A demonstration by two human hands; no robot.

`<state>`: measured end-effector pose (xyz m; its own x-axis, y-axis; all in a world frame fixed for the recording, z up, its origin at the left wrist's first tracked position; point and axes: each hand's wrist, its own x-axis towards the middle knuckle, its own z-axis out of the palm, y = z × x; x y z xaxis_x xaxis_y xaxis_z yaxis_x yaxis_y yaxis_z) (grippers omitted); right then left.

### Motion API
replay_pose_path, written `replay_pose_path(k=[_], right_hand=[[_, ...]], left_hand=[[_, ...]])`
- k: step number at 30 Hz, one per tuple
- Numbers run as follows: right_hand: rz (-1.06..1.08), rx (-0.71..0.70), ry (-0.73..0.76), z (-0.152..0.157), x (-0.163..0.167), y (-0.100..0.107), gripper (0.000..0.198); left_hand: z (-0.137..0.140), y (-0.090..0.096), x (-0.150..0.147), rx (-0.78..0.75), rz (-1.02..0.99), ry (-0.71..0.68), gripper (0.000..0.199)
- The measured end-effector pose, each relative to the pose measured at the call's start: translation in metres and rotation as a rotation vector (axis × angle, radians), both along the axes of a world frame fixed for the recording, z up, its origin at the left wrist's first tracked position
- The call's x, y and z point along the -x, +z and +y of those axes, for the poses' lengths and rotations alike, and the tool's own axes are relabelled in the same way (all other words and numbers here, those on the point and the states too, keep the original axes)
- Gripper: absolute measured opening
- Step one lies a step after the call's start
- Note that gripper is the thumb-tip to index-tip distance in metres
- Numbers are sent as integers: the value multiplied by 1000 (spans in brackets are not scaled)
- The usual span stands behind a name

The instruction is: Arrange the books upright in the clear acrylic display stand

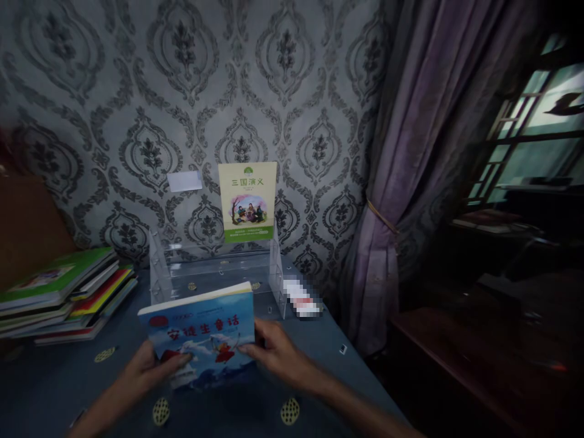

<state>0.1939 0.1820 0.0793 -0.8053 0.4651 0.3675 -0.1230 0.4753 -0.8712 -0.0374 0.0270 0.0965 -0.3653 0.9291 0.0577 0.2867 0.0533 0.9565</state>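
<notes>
A blue picture-covered book (210, 340) with red Chinese characters is held up in front of me, its cover facing me and its page edges showing along the top. My left hand (152, 368) grips its lower left side, thumb across the cover. On the right side my right hand (269, 350) pinches the edge, thumb on the front and fingers behind, partly hidden. Just beyond the book stands a clear plastic tiered rack (159, 267). A cream and green book (249, 204) stands upright at the rack's back right.
Stacked books (68, 292) lie at the left of the blue patterned tablecloth (328, 389). A pixelated item (301, 298) is right of the rack. Patterned wallpaper (191, 79) bearing a white card-like piece (185, 180) rises behind. A purple curtain (410, 140) hangs right.
</notes>
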Motion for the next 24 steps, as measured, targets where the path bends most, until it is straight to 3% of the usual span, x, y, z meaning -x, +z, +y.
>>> replay_pose_path(k=[5,8,12,15,19,24], right_hand=[[76,-149,-71,31,-10,49,29],[136,-301,-136,54,-17,93,32],[260,-472,-148,88,-20,160,36],[327,-508,-128,117,-15,201,42],[369,-515,-87,150,-4,233,49],[329,-547,-113,174,6,240,48]], left_hand=[[37,65,2,-114,119,-88,33],[66,113,-4,-239,229,-172,33],[102,178,-7,-443,377,-176,30],[131,215,-2,-574,462,-139,27],[165,239,4,-690,490,-87,28],[190,240,8,-731,437,-144,36]])
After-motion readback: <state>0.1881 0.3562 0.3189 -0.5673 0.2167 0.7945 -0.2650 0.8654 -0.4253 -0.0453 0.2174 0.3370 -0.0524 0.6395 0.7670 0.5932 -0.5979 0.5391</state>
